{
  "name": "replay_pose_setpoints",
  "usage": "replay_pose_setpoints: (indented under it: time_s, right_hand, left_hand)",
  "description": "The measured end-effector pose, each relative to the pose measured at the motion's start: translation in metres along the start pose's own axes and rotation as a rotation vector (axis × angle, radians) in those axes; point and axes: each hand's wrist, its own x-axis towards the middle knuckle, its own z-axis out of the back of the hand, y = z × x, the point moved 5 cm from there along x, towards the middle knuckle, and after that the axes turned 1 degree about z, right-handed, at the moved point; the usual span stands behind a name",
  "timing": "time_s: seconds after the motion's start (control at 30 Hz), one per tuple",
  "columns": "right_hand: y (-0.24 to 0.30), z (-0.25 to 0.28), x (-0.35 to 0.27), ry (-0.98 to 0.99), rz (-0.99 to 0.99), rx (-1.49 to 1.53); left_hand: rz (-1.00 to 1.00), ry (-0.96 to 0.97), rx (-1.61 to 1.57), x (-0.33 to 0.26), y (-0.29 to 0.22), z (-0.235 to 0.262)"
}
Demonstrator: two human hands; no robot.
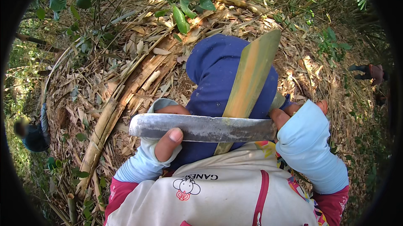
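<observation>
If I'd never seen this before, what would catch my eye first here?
Most striking is the broad steel blade lying crosswise in the middle, with the left hand pressing on its back and the right hand at its other end. It crosses a green-yellow bamboo strip that slants up over a blue-clad knee. All around lie dry bamboo husks.

No pkgs, labels, signs or screens here; only a printed cartoon logo on white shirt [218, 192].
</observation>
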Motion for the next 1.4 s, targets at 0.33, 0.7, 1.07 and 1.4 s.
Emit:
replay_pose_setpoints:
  time_s: [0.33,0.7,1.07,1.4]
  right_hand:
    - [0.000,0.000,0.001,0.067,-0.079,0.024]
    - [-0.002,0.003,0.008,0.046,-0.085,0.066]
    - [0.003,0.006,0.012,-0.012,0.042,-0.090]
    - [0.007,-0.016,0.001,-0.030,0.101,0.035]
  left_hand:
    - [-0.018,-0.022,-0.007,0.001,0.001,0.000]
    - [-0.086,-0.065,0.004,0.008,0.001,-0.002]
    - [-0.096,-0.043,0.049,0.010,0.000,-0.002]
    - [-0.226,0.085,0.082,-0.002,0.005,0.001]
